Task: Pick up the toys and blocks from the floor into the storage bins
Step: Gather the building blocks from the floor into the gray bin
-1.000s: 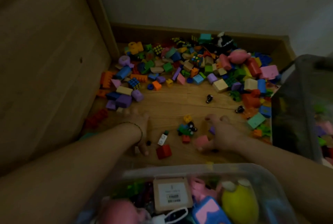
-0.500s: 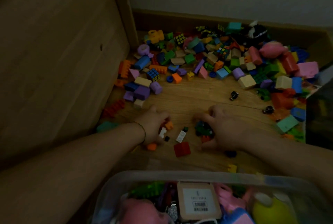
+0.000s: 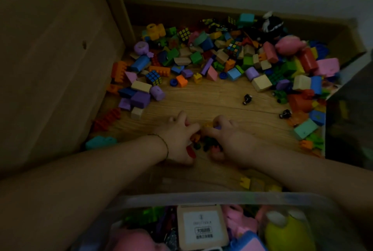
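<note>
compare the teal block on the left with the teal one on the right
The left teal block looks knobby and lies apart by the wooden panel; the right teal block is a plain slab at the edge of the pile, and paler. Both lie on the floor, untouched.
</note>
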